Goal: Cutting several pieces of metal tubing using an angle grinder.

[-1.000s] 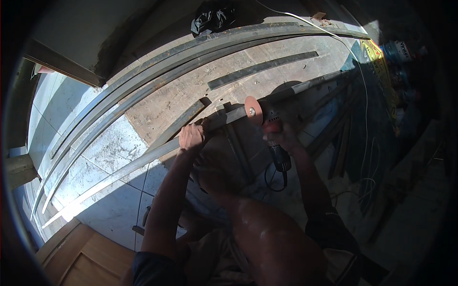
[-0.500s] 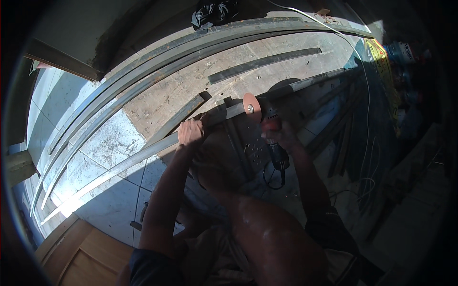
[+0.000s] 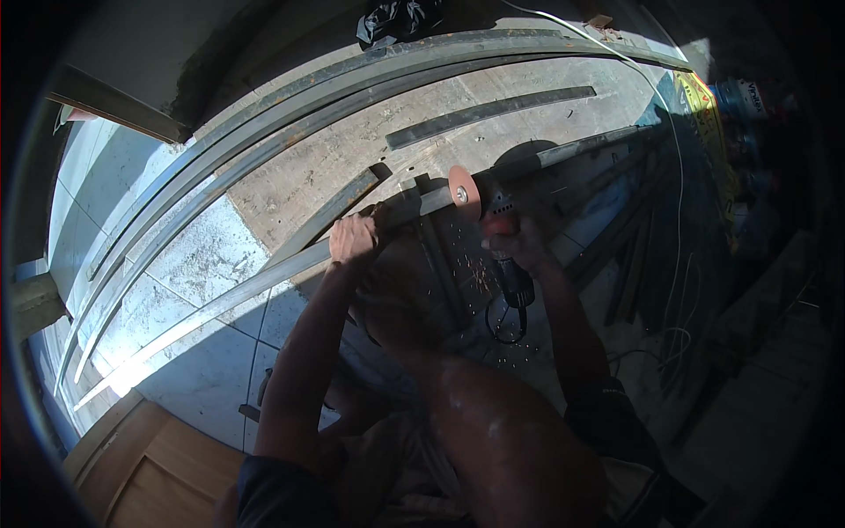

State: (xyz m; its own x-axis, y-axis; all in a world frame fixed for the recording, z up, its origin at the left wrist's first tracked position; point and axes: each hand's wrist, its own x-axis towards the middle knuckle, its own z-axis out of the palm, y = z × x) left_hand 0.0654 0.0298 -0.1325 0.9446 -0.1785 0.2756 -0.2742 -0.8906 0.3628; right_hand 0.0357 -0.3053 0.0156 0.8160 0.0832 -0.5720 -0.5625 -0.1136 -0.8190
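Observation:
My right hand (image 3: 519, 248) is wrapped round the body of an angle grinder (image 3: 503, 224) with a red and black housing. Its reddish-brown cutting disc (image 3: 461, 194) stands on edge against a long grey metal bar (image 3: 290, 267), and sparks (image 3: 475, 280) fall below it. To the left of the disc, my left hand (image 3: 354, 239) closes over the same bar and presses it down. The bar runs from the lower left up to the right. Close by my left hand, a shorter metal piece (image 3: 339, 207) lies at an angle beneath the bar.
Several long metal bars (image 3: 290, 110) curve across the far side. A short flat bar (image 3: 493, 116) lies on the brown board (image 3: 282, 198). At the right hang a white cable (image 3: 676, 150) and some cans (image 3: 744, 99). A wooden door panel (image 3: 167, 466) lies at lower left; a black bag (image 3: 396, 22) sits at the top.
The sparks below the disc have become brighter and more numerous. Both hands, the grinder and the bar stay almost where they were.

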